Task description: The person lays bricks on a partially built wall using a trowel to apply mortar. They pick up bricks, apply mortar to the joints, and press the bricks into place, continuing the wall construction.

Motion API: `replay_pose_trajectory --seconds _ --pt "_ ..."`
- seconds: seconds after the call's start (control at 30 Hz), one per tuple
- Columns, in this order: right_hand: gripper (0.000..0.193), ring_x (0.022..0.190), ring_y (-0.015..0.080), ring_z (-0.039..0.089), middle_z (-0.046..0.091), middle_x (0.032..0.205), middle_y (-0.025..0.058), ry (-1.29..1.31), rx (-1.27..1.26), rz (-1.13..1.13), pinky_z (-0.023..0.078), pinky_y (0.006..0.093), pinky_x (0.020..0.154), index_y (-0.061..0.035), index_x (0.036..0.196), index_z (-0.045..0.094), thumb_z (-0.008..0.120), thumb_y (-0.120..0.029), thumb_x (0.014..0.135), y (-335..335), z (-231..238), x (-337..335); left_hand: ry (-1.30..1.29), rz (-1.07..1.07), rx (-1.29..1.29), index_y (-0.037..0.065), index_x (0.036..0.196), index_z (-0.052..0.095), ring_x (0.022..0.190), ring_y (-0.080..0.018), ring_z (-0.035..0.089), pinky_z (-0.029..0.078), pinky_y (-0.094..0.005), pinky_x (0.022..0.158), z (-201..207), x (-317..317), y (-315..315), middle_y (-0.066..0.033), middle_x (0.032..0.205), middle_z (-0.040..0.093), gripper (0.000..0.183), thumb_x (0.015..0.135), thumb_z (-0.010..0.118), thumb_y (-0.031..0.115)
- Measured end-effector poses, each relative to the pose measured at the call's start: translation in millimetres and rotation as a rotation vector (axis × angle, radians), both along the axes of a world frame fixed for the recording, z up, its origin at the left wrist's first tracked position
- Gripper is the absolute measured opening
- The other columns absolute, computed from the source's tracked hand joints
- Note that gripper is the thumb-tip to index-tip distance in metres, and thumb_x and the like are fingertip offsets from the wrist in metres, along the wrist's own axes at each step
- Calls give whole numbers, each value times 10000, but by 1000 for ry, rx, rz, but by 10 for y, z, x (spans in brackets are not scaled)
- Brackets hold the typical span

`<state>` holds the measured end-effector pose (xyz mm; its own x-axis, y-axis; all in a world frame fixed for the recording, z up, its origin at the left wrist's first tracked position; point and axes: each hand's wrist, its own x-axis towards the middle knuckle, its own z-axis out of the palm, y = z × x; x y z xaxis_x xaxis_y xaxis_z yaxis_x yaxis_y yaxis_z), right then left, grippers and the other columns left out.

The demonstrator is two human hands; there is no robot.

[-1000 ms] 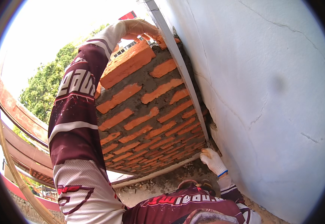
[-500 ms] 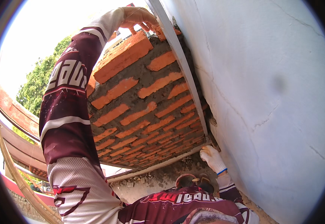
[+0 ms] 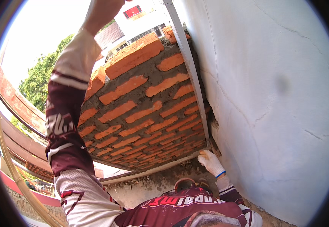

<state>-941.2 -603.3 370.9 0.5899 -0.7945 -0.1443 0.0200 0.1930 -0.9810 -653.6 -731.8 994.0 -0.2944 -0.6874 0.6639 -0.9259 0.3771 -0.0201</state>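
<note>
My bare left hand [image 3: 103, 14] is raised high at the upper edge, off the brickwork. The edge cuts away most of its fingers, so whether it holds anything is hidden. Below and right of it, an orange brick [image 3: 134, 55] lies on top of a brick wall [image 3: 143, 110] with grey mortar joints. A smaller brick piece [image 3: 169, 34] sits at the wall's top right, beside an upright metal bar [image 3: 190, 62]. Down near the bar's foot is my right hand [image 3: 211, 162] in a white knitted glove, its fingers curled closed. What they hold, if anything, cannot be made out.
A cracked pale plastered wall [image 3: 270, 94] rises close on the right. Foliage [image 3: 39, 85] and a bamboo pole [image 3: 18, 178] stand on the left. Mortar crumbs lie on the ledge [image 3: 143, 189] at the wall's foot, and buildings show beyond its top.
My left hand has come away from the top of the wall by the brick piece and moved up and left. My right hand stays near the bar's foot, shifted slightly left in view.
</note>
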Motion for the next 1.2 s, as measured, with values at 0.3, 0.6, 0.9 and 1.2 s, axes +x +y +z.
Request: replay_pose_trajectory --seconds 0.3,0.6,0.9,1.2 --pt "407 731 106 536 608 851 40 3 -46 -34 449 264 649 95 1310 549 631 -148 994 -17 -42 -103 -12 212 206 -18 1008 677 859 -249 655 518 -432 860 -1220 -319 -74 -141 924 695 350 1083 512 281" --pt "454 733 106 558 644 872 50 42 33 -74 454 259 637 105 1321 551 669 -175 984 20 -218 -177 260 406 245 -31 951 742 940 -321 710 539 -435 904 -1110 213 -1520 -207 938 742 394 965 579 327" --pt "481 788 125 613 709 1019 98 105 162 -119 496 275 683 76 1342 576 704 -190 963 -7 -342 -312 -204 431 124 23 1000 783 1022 -335 735 571 -444 879 -1139 231 -2024 -197 1025 762 316 917 608 273" --pt "528 1025 218 691 726 1179 185 163 134 -149 539 334 884 97 1342 584 725 -211 937 -97 -556 -349 -253 360 162 25 976 787 977 -335 743 580 -439 836 -1118 -117 -1821 -192 978 762 275 887 635 237"
